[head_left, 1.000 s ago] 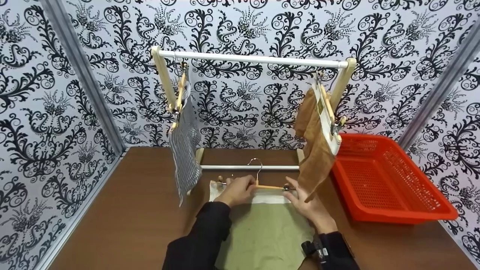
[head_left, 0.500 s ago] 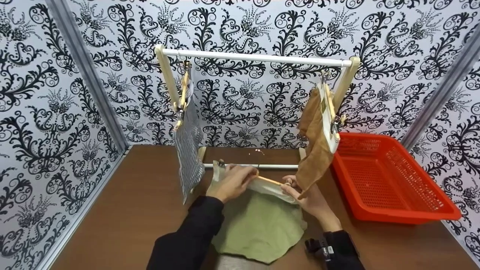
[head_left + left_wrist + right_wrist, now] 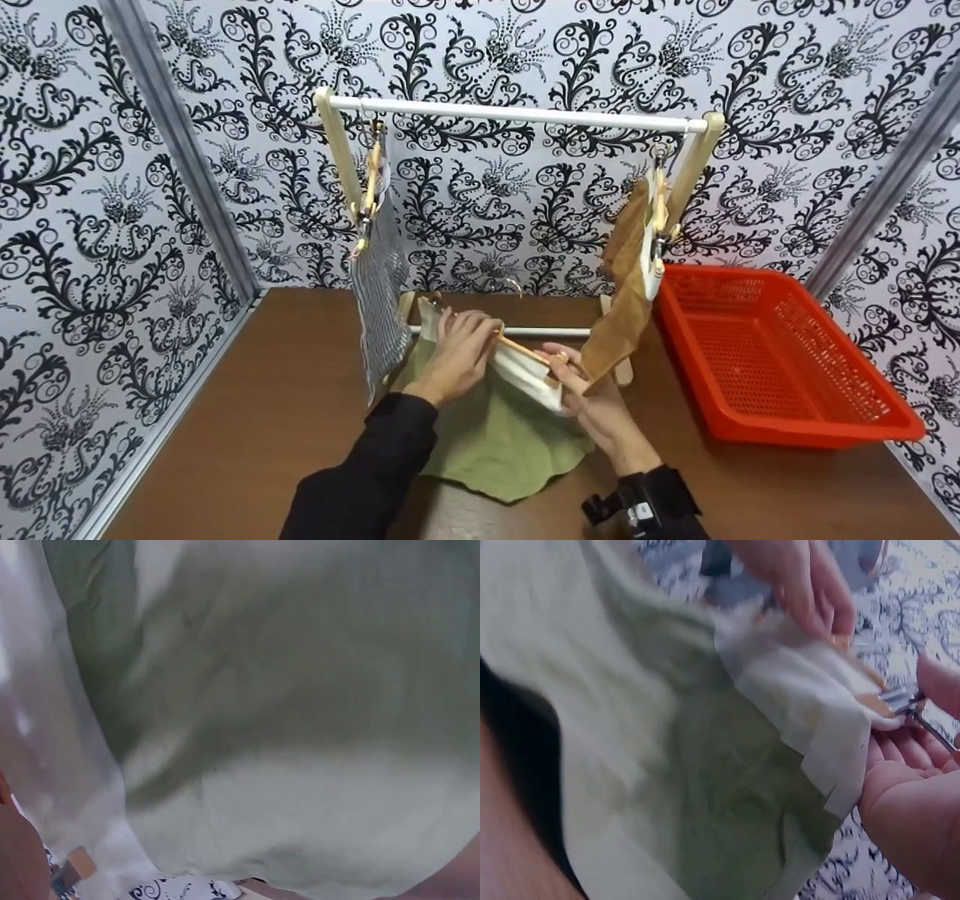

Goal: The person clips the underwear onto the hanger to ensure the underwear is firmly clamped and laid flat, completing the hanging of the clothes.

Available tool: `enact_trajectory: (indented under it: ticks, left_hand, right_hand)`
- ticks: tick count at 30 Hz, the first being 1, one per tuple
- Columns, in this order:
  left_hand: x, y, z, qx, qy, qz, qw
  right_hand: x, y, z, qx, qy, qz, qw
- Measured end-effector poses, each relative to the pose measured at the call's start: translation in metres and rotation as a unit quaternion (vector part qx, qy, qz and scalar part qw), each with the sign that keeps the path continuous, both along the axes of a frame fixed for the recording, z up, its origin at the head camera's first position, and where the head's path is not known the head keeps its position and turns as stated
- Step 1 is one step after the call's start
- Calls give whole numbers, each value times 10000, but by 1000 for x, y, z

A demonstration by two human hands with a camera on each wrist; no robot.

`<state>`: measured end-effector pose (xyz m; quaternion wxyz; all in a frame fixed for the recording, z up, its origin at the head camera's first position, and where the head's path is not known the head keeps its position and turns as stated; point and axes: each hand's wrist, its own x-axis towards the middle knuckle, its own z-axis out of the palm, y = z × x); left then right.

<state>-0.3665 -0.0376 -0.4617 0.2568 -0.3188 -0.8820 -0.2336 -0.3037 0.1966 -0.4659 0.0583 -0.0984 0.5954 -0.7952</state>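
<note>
My left hand point(image 3: 461, 352) grips the middle of a wooden clip hanger point(image 3: 523, 350), which is lifted off the table and slants down to the right. From it hangs a green cloth with a white top band point(image 3: 510, 450); the cloth nearly fills the left wrist view point(image 3: 285, 705). At the hanger's right end my right hand point(image 3: 592, 397) holds the metal clip point(image 3: 900, 699) between thumb and fingers, and the clip sits on the white band. Most of the hanger's left half is hidden behind my left hand.
Behind the hands stands a wooden rack with a white top rail point(image 3: 510, 114). A striped cloth point(image 3: 381, 300) hangs at its left, a brown cloth point(image 3: 626, 300) at its right, close to my right hand. A red basket point(image 3: 806, 427) is on the right.
Both hands have raised the hanger from the table, its left end higher and farther back. The green cloth has lifted with it, and its lower edge has drawn away from me.
</note>
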Motion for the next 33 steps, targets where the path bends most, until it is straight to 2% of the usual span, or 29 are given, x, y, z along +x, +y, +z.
enact_trajectory:
  ticks: [3, 7, 9, 11, 13, 16, 17, 20, 22, 27, 31, 33]
  left_hand:
    - [-2, 1, -1, 342, 132, -5, 9993]
    - [-1, 5, -3, 832, 226, 130, 9962]
    - [1, 9, -3, 1042, 72, 261, 9942]
    - [4, 14, -2, 1310, -261, 327, 9905]
    - [6, 19, 0, 1646, -714, 396, 9830]
    - [7, 24, 3, 2169, -1338, 441, 9660]
    - [7, 25, 5, 2318, -1487, 451, 9603]
    - [5, 27, 11, 2685, -1637, 446, 9482]
    - [3, 26, 18, 2924, -1531, 500, 9426]
    - [-4, 24, 44, 3642, -887, 529, 9256]
    - [-12, 26, 65, 4219, -337, 90, 9060]
    - [-14, 28, 74, 4371, -300, -82, 8989]
  right_hand:
    - [9, -13, 3, -400, -113, 211, 9989]
    - [21, -33, 4, -897, -199, 13, 9958]
    - [26, -43, 5, -1225, -217, -209, 9920]
    - [30, -50, 7, -1548, -160, -396, 9870]
    - [35, -55, 10, -1806, -109, -531, 9821]
    - [42, -58, 16, -1920, 82, -606, 9795]
    - [44, -58, 19, -1897, 160, -622, 9797]
    - [51, -58, 28, -1711, 442, -683, 9819]
    - [56, -58, 35, -1566, 646, -702, 9830]
    - [69, -57, 51, -1245, 1064, -693, 9841]
    - [77, -54, 63, -822, 1239, -873, 9850]
    - [79, -53, 68, -545, 1338, -1015, 9843]
